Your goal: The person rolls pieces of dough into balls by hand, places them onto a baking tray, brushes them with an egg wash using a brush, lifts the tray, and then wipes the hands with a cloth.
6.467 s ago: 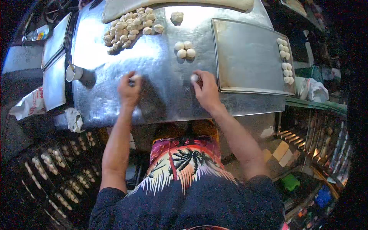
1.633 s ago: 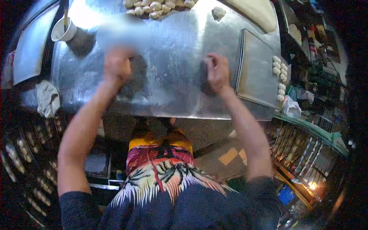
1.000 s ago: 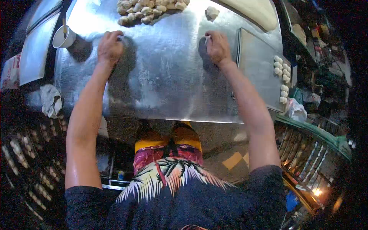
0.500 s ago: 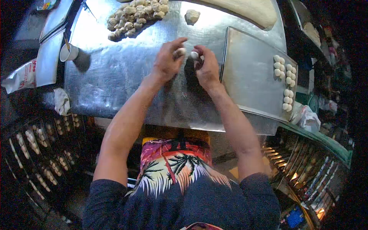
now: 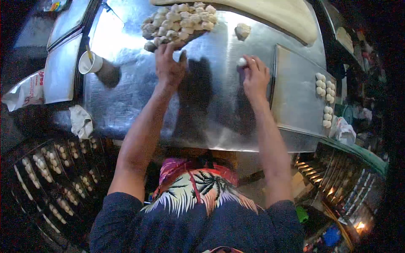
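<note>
My left hand [image 5: 170, 67] reaches to the near edge of a heap of dough pieces [image 5: 177, 21]. Its fingers stretch out onto the closest pieces and the thumb stands apart. Between the fingertips and thumb of my right hand [image 5: 257, 75] is a small, smooth white dough ball [image 5: 242, 62], over the metal table near the tray. Several round dough balls [image 5: 320, 84] sit in clusters along the right side of the metal tray [image 5: 295, 95]. A single larger lump of dough [image 5: 243, 31] lies beyond my right hand.
A long slab of dough [image 5: 270, 12] stretches across the back of the metal table [image 5: 135, 105]. At the left are a white cup [image 5: 90, 63] with a handle sticking out and a crumpled cloth [image 5: 81, 121]. Racks with dough balls [image 5: 42, 166] stand below left.
My hands have separated: the left went up and left to the dough heap, while the right shifted right with a dough ball. The whole view has shifted slightly.
</note>
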`<state>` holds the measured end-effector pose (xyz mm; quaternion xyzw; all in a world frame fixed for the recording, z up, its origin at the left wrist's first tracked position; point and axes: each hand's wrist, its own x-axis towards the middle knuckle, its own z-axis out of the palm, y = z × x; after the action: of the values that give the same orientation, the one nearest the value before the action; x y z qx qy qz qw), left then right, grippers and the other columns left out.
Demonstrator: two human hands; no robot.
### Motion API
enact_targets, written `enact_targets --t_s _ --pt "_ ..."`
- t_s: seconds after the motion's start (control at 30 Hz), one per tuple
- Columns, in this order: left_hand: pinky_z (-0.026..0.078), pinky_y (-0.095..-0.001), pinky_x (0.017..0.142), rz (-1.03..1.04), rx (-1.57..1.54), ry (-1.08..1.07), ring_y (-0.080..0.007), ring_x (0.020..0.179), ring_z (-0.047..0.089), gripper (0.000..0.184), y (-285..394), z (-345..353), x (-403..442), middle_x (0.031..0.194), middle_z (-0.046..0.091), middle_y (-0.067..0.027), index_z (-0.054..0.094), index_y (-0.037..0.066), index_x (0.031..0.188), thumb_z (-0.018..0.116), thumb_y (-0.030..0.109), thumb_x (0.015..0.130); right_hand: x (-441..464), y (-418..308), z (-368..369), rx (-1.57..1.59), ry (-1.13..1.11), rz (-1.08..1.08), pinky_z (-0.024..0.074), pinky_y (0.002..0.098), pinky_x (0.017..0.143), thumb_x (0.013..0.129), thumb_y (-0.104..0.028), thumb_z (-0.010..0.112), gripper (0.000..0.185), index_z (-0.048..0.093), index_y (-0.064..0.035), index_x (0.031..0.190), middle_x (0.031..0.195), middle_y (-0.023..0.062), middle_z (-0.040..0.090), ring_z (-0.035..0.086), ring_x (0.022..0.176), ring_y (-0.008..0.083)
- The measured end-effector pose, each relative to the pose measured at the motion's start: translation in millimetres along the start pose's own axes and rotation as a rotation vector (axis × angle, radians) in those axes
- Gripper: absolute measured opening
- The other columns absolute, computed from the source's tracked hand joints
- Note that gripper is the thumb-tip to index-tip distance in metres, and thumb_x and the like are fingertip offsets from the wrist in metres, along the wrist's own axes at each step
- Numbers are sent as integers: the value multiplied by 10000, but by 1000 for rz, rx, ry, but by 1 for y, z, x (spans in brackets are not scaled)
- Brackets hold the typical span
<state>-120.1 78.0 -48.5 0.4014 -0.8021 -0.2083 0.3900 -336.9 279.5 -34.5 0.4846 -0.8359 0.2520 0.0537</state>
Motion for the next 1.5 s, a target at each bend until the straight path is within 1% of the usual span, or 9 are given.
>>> enact_targets --t_s 0.27,0.4,0.57,0.7,0.8,1.0,1.27,1.37,1.5 --pt "506 -490 870 253 157 -7 -340 1054 606 276 -57 -16 76 1090 628 -101 724 189 1116 804 285 870 58 -131 50 217 136 -132 431 448 998 892 -174 729 214 732 -154 1104 1134 65 718 628 1098 304" --pt "517 -454 841 -12 -293 10 -331 986 645 244 -46 -55 37 1049 686 -114 671 111 1112 787 125 898 134 -176 96 284 251 -193 433 451 1045 916 -211 738 256 754 -133 1159 1132 87 748 658 1112 297" --pt "528 -411 849 -30 -185 -170 -306 947 653 332 -55 -108 -57 1047 682 -127 636 85 1183 783 95 885 174 -178 119 427 74 -82 534 430 911 896 -219 742 293 735 -82 1155 1097 126 753 708 978 278" --pt "514 -410 882 -83 -138 -157 -314 970 624 357 -53 -153 -116 1053 654 -139 635 81 1210 745 59 871 60 -131 30 771 76 101 546 368 877 851 -115 699 239 699 -30 1074 998 148 735 702 933 249" --pt "474 -449 951 -92 -32 -382 -338 1050 588 411 -52 -178 -149 1057 638 -141 610 84 1250 719 41 857 -82 -42 -34 517 -16 87 510 401 751 792 -20 627 143 631 -41 933 853 113 622 605 773 270" --pt "399 -497 1077 309 46 -582 -373 1163 546 594 -11 -88 -158 1193 625 -142 512 167 1417 665 84 849 -159 -42 -62 181 -269 -230 488 476 794 856 -69 591 346 677 -94 1190 919 163 613 583 878 372" --pt "501 -476 1008 140 81 -281 -371 1155 579 385 -72 -66 -108 1136 631 -112 673 202 1185 714 141 807 -104 27 -13 222 -277 -130 510 469 966 1013 -237 576 391 647 -110 1375 1179 185 715 656 1110 387" --pt "476 -512 1053 -7 274 -517 -348 1211 553 425 -13 -87 -145 1174 619 -108 654 215 1187 731 149 774 -135 41 7 315 -240 -230 511 461 990 1057 -253 535 375 650 -86 1373 1185 194 725 658 1143 394" --pt "462 -533 1060 371 51 -483 -353 1223 548 413 -26 -51 -110 1186 622 -129 651 198 1173 725 155 769 -96 25 32 155 -229 -306 512 438 983 1079 -185 518 351 631 -69 1391 1232 204 695 641 1156 415"
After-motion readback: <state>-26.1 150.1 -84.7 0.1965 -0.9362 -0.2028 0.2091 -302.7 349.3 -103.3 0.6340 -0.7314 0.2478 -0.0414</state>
